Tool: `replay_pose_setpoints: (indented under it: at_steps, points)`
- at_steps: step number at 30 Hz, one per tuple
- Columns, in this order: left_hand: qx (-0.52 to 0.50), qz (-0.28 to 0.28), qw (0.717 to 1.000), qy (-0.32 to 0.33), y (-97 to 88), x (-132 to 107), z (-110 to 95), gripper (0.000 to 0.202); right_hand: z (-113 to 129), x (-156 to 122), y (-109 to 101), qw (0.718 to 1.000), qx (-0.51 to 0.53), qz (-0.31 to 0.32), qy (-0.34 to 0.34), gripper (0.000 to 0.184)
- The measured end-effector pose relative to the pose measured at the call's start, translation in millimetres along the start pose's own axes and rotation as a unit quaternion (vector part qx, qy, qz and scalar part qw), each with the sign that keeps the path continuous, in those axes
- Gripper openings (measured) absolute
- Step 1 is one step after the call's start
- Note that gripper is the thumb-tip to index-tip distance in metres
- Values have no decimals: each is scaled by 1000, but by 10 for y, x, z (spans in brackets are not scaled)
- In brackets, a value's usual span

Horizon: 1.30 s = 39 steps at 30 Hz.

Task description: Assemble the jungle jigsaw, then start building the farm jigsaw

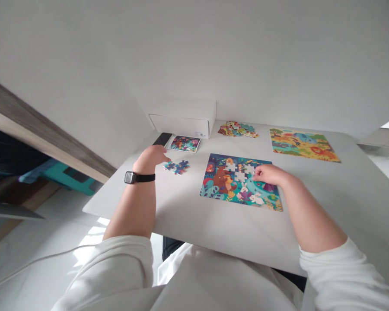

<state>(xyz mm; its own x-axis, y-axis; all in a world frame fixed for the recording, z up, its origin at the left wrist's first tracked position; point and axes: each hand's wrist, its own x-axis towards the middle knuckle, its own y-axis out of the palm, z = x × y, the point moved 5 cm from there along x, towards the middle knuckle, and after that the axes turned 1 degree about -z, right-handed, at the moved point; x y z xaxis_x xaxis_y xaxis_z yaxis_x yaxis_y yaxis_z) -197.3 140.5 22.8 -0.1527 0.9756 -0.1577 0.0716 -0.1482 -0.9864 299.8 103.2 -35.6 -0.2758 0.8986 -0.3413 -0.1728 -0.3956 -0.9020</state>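
Right hand (pixel 268 174) is over one of two picture boards (pixel 235 185)

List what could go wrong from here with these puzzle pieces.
1. The right hand is at the unfinished puzzle, beside its white gaps; a bump might shift fitted pieces.
2. The left hand is close to a small group of loose pieces, so it could brush some aside.
3. A second pile of pieces lies beside the white box; the two groups might get mixed.
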Motion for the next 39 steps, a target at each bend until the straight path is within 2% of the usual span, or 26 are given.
replay_pose_setpoints:
  at_steps: [2, 4, 12, 22, 27, 31, 35, 39]
  points:
    - [9, 32, 999, -19, 111, -45, 121, 69, -2, 6, 1, 1000, -4, -3, -5, 24]
    - [5, 55, 998, -18, 199, -95, 157, 69, -11, 12, 1, 1000, -2, -9, -5, 27]
    - [3, 46, 997, 58, 333, -141, 13, 65, -15, 13, 14, 1000, -3, -7, -3, 27]
    - [51, 78, 992, 81, 318, -75, -33, 53, 23, 14, 4, 1000, -12, -5, -2, 27]
    - [32, 91, 993, 63, 275, -101, -56, 78, 27, 15, 6, 1000, -10, -6, 0, 30]
    - [33, 110, 992, 59, 271, -80, -78, 83, 43, 4, -2, 1000, -13, -7, 1, 27]
    - [58, 113, 989, 81, 273, -47, -99, 73, 59, -4, -15, 1000, -14, -7, -3, 24]
    - [60, 69, 993, 78, 162, -51, -75, 58, 47, 12, -12, 1000, -9, -4, -6, 28]
